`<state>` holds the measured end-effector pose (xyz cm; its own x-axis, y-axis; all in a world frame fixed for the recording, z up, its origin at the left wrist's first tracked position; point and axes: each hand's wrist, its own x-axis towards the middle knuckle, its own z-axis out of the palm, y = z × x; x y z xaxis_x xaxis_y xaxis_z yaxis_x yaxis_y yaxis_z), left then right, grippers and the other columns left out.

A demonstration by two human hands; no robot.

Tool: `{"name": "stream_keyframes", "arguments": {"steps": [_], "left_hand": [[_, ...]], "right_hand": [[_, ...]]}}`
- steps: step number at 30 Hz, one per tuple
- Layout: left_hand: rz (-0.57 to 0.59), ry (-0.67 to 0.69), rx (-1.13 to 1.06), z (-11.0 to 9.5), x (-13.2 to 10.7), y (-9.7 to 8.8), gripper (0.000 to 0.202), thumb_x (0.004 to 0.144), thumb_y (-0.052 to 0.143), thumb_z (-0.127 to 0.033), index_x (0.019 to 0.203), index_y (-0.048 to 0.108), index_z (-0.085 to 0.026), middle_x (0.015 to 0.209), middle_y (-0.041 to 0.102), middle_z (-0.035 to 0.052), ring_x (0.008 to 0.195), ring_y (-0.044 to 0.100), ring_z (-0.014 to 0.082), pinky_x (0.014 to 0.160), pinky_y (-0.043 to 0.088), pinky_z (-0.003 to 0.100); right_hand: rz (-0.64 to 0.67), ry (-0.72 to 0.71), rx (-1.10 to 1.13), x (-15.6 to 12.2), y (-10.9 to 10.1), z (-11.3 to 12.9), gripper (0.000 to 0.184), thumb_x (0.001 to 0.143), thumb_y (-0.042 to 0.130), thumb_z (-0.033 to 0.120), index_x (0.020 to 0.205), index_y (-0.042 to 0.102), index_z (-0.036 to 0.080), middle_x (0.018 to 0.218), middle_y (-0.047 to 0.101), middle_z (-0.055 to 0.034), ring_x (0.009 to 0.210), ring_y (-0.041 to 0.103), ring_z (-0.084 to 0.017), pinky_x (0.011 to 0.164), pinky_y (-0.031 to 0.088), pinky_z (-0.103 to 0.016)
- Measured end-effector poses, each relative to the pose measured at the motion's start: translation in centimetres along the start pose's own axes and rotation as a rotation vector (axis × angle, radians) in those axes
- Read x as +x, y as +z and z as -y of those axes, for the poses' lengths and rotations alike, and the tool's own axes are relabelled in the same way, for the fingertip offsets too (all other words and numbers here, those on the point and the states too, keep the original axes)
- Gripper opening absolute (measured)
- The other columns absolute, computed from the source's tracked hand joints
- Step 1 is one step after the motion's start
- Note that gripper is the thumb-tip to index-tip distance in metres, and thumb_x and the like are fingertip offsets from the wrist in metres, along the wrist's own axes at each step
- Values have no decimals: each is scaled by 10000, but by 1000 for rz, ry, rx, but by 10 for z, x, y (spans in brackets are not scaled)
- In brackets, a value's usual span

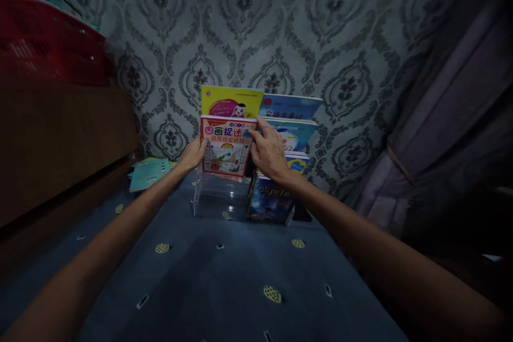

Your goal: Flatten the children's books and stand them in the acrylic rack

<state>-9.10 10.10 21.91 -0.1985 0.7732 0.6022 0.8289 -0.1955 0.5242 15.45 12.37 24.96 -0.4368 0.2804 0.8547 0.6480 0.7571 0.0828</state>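
Observation:
A clear acrylic tiered rack [218,200] stands against the patterned wall with several children's books in it. My left hand [194,153] grips the left edge of a red-bordered picture book [226,145] in the rack's middle tier. My right hand [267,152] holds the same book's right edge, fingers curled over it. Behind it stands a yellow book [230,101]. To the right sit blue books [292,108] and, in the lowest tier, a dark blue book [271,202].
The rack rests on a blue cloth-covered surface [224,283] with small yellow motifs. Teal booklets [149,172] lie at the left by the wall. A brown wooden unit [60,139] with a red basket [48,43] on top is at left. A purple curtain [441,133] hangs at right.

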Motion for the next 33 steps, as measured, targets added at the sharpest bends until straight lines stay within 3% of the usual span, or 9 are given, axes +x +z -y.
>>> {"name": "stream_keyframes", "arguments": {"steps": [9,12,15,18,22,29,33], "left_hand": [[0,81,-20,4,-11,-4,333,999,342,-340,1161,553,-139,1171,675,157,1132,623,282,970,475,439],[-20,147,-16,14,-21,-2,339,1001,345,-309,1234,523,-139,1217,661,147,1149,619,252,985,476,416],[-16,216,136,31,-44,3,354,1022,304,-275,1279,496,-127,1263,632,144,1179,593,213,1012,466,367],[37,228,304,52,-78,8,340,1030,312,-279,1257,521,-135,1236,629,133,1173,575,204,1019,461,341],[116,177,455,89,-115,5,298,990,410,-243,1225,573,-159,1230,625,129,1198,553,238,1051,436,395],[192,-85,778,164,-123,-19,496,891,419,-95,1380,499,-73,1441,472,279,1409,370,400,1104,266,662],[245,-164,891,192,-120,-30,575,869,370,-37,1436,443,-104,1449,470,277,1395,382,414,1044,278,730]], "right_hand": [[5,4,24,-9,-3,4,454,842,438,102,1267,595,130,1588,333,-155,1447,327,-341,1116,353,-594],[3,-9,30,-13,-6,10,467,841,440,93,1281,586,156,1596,321,-144,1456,312,-343,1111,352,-622],[1,-53,41,-26,-10,23,445,866,434,92,1277,592,158,1585,340,-154,1458,311,-338,1131,348,-608],[38,-141,89,-56,-9,43,432,882,428,78,1270,598,167,1559,385,-161,1460,317,-312,1146,366,-560],[168,-212,227,-120,1,69,408,896,423,66,1238,607,190,1506,469,-151,1430,387,-275,1104,436,-540],[397,85,428,-224,23,99,404,908,431,110,1217,652,249,1481,512,-121,1357,495,-292,1044,500,-535],[413,199,459,-258,29,104,346,943,451,180,1195,678,249,1446,549,-125,1326,528,-305,1034,506,-551]]}}
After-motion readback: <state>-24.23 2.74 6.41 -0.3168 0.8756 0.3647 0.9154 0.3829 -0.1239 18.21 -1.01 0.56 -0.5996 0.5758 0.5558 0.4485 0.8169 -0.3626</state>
